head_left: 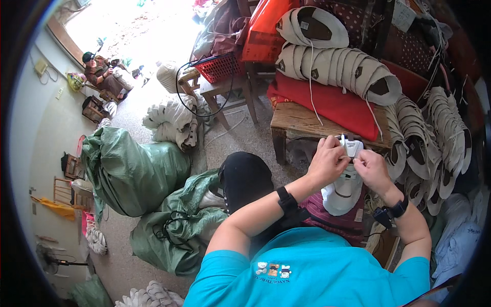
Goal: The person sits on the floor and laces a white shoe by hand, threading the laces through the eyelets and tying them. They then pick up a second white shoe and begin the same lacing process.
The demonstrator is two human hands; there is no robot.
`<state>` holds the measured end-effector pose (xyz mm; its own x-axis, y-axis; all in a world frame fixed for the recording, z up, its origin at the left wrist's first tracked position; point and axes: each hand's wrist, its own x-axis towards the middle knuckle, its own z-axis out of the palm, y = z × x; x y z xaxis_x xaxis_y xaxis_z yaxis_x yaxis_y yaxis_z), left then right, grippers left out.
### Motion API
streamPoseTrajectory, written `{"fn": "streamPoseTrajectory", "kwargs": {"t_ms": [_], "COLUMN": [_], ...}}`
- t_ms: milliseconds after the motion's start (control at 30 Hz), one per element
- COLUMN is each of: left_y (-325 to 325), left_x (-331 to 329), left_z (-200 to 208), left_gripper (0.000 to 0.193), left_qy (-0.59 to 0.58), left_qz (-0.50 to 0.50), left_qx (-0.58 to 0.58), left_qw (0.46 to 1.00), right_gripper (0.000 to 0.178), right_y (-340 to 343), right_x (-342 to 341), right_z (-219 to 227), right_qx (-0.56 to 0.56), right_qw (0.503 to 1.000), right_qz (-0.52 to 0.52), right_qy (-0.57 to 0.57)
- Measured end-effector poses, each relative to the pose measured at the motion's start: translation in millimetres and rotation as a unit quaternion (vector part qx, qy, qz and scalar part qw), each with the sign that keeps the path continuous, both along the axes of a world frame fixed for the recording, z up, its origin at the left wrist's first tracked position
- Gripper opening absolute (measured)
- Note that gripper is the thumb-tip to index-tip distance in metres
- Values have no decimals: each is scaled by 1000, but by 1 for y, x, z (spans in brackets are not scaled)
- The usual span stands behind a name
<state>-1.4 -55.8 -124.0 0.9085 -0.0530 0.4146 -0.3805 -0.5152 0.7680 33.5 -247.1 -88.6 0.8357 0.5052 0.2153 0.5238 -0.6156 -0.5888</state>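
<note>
In front of my body, above my lap, is a white shoe upper [341,197], its rounded end toward me. My left hand [327,162] pinches its edge on the left side, fingertips closed together. From the right, my right hand [374,173] pinches the opposite edge, fingers curled in. Between the two hands stands a small white piece [353,147] with a dark strip along its top; I cannot make out whether it is joined to the upper. A purple-red cloth [327,220] lies below the upper, across my lap.
Ahead, a wooden bench [302,120] bears a red cloth [327,105] and a row of nested shoe uppers [337,71]. More stacked uppers [440,133] hang at right. Green sacks [133,169] stand left. A red basket [217,66] rests on a stool. Far off, a person [105,77] sits.
</note>
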Motion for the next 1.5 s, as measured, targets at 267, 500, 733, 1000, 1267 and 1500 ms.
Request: {"fn": "streamPoseTrajectory", "kwargs": {"t_ms": [267, 500, 733, 1000, 1267, 1500], "left_y": [35, 77, 87, 98, 111, 96], "left_x": [-22, -46, -60, -54, -49, -50], "left_z": [11, -3, -9, -35, -42, -69], "left_gripper": [19, 18, 7, 11, 13, 16], "left_qy": [-70, 19, -48, 123, 46, 248], "left_qz": [-34, -63, -12, -161, -116, 87], "left_qx": [-49, 106, 201, 65, 151, -3], "left_qw": [996, 992, 978, 977, 981, 965], "right_gripper": [27, 24, 21, 23, 24, 16], "right_y": [-32, -42, -66, -72, -125, -164], "right_x": [6, -6, 2, 2, 22, 15], "right_z": [-11, 3, -2, -14, -77, -123], "right_qx": [89, 93, -25, 140, -8, 55], "right_qw": [968, 919, 969, 887, 974, 907], "right_qz": [-71, -9, 96, -34, 120, -108], "right_qy": [222, 382, 224, 438, 192, 403]}}
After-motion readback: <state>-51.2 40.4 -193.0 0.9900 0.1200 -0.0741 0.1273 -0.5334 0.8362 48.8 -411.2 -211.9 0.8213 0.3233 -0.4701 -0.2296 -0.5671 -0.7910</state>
